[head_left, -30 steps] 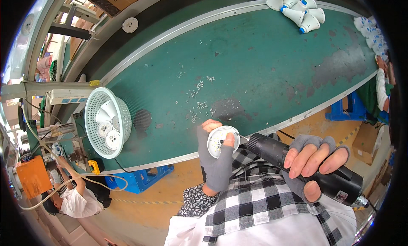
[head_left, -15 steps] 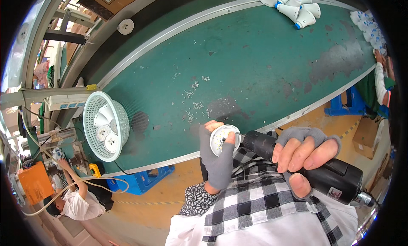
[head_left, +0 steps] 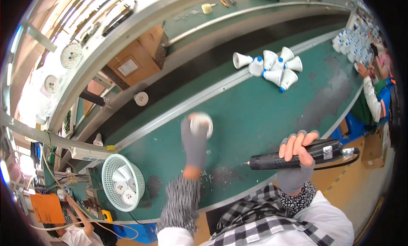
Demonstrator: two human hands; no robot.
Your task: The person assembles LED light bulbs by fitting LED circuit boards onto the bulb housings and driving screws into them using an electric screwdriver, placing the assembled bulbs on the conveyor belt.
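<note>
My left hand (head_left: 194, 145), in a grey fingerless glove, is stretched out over the green workbench (head_left: 263, 123). Its fingers are closed round a white LED bulb body (head_left: 203, 123), somewhat blurred. My right hand (head_left: 297, 165), gloved the same way, is wrapped round a black electric screwdriver (head_left: 272, 162). The driver lies almost level, its thin bit pointing left over the bench, and a cord leaves its rear end. Small screws (head_left: 204, 178) are scattered on the bench below my left hand.
A pale green basket (head_left: 139, 182) at the left holds several white bulb bodies. More white cone-shaped bulb bodies (head_left: 274, 76) lie heaped at the far side. Behind the bench runs a dark conveyor belt (head_left: 187, 76) carrying a round white piece (head_left: 141, 99). Co-workers sit at the right and lower left.
My left hand has carried the bulb body forward, away from the screwdriver bit. My right hand has raised the screwdriver and turned it nearly level. The view has tilted toward the far side.
</note>
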